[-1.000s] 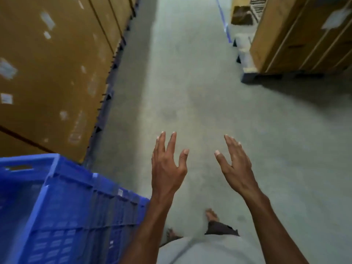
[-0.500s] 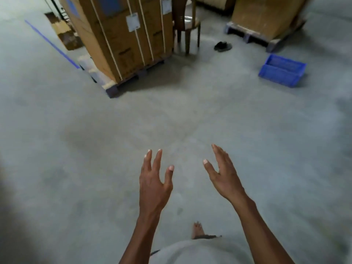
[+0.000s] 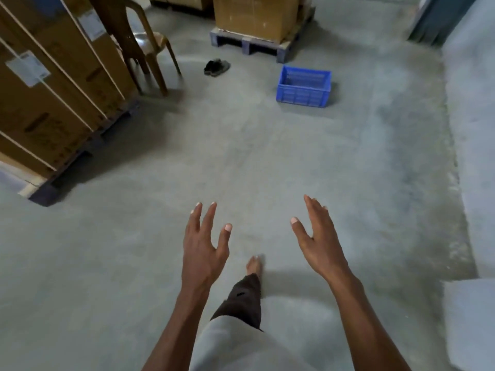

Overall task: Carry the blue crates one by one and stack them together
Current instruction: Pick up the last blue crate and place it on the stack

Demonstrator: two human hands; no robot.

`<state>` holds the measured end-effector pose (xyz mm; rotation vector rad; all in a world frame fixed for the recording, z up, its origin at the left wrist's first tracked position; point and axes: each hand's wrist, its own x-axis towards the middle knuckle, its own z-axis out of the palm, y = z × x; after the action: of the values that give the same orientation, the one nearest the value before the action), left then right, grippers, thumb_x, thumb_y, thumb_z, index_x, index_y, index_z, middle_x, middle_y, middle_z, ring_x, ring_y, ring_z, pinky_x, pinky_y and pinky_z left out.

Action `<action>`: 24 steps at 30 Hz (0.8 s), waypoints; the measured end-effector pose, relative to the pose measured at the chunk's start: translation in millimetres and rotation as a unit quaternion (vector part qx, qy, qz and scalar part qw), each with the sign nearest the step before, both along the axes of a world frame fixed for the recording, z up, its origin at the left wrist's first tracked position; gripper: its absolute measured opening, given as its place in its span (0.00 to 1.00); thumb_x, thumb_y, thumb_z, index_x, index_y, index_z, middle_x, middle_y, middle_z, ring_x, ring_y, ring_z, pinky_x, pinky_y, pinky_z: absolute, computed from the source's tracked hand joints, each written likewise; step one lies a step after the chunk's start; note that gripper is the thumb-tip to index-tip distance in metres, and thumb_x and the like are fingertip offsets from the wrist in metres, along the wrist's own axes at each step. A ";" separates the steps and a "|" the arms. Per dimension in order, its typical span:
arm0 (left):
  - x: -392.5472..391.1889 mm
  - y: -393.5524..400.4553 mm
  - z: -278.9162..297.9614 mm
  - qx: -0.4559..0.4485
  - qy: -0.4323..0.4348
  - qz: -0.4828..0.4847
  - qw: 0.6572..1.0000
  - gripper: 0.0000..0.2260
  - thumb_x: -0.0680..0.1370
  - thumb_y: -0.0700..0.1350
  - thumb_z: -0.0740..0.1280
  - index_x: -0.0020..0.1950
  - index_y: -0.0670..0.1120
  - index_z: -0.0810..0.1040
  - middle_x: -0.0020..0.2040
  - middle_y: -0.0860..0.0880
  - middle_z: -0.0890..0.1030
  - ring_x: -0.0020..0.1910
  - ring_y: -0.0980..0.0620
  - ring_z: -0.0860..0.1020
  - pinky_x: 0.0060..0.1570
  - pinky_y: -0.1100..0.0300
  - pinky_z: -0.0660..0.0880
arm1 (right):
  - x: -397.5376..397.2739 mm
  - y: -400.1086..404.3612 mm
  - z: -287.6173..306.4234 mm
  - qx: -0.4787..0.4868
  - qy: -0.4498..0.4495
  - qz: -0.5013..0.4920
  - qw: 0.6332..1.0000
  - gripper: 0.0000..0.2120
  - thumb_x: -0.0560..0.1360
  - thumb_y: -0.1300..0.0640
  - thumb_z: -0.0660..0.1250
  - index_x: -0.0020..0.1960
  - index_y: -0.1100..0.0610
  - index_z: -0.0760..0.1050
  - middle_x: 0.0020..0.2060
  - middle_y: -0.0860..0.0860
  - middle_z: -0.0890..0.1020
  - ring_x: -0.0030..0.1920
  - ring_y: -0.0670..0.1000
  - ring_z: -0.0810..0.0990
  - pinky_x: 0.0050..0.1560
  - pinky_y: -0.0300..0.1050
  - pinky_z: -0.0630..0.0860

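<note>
One blue crate (image 3: 304,85) sat on the floor (image 3: 241,162) ahead; my two hands, left (image 3: 205,249) and right (image 3: 318,245), hung spread, holding nothing.

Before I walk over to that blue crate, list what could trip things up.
The foot is bare on a concrete floor, so a dropped blue crate could hurt it. The sandals and chair lie left of the path; veering there risks a stumble. Both hands are empty.
</note>
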<state>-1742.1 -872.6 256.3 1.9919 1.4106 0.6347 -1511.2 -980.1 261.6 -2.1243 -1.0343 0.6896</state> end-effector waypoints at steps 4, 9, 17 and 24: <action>87.7 100.2 -1.5 -0.013 0.014 -0.054 0.998 0.27 0.81 0.63 0.58 0.80 0.59 0.62 0.83 0.53 0.55 0.82 0.52 0.51 0.76 0.44 0.60 | 83.1 72.6 7.2 -0.023 0.004 -0.050 0.998 0.31 0.81 0.38 0.56 0.81 0.41 0.50 0.81 0.44 0.52 0.80 0.47 0.43 0.78 0.53 0.49; 215.7 222.4 20.2 0.015 0.030 -0.123 0.992 0.27 0.82 0.62 0.59 0.80 0.58 0.62 0.83 0.51 0.56 0.82 0.49 0.53 0.76 0.45 0.59 | 175.3 165.1 27.6 -0.021 0.012 -0.104 0.994 0.31 0.81 0.38 0.56 0.81 0.40 0.50 0.81 0.42 0.51 0.80 0.46 0.43 0.77 0.51 0.49; 398.2 395.0 2.2 0.021 0.034 -0.151 0.988 0.27 0.82 0.61 0.60 0.80 0.57 0.62 0.83 0.50 0.57 0.81 0.48 0.54 0.75 0.43 0.61 | 345.1 318.6 -2.6 -0.017 0.024 -0.145 0.989 0.31 0.81 0.39 0.56 0.81 0.42 0.52 0.81 0.45 0.52 0.80 0.49 0.44 0.77 0.51 0.48; 512.0 512.8 -1.4 -0.009 0.053 -0.107 0.993 0.29 0.80 0.66 0.55 0.80 0.59 0.61 0.83 0.52 0.56 0.82 0.49 0.53 0.75 0.42 0.62 | 512.9 464.6 -1.7 -0.078 0.047 -0.088 0.992 0.31 0.81 0.38 0.55 0.81 0.42 0.52 0.81 0.46 0.49 0.81 0.51 0.43 0.78 0.53 0.47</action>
<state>-1230.1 -359.8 254.9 2.1536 1.2343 0.4255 -998.2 -515.5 259.8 -2.2609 -0.7545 0.7976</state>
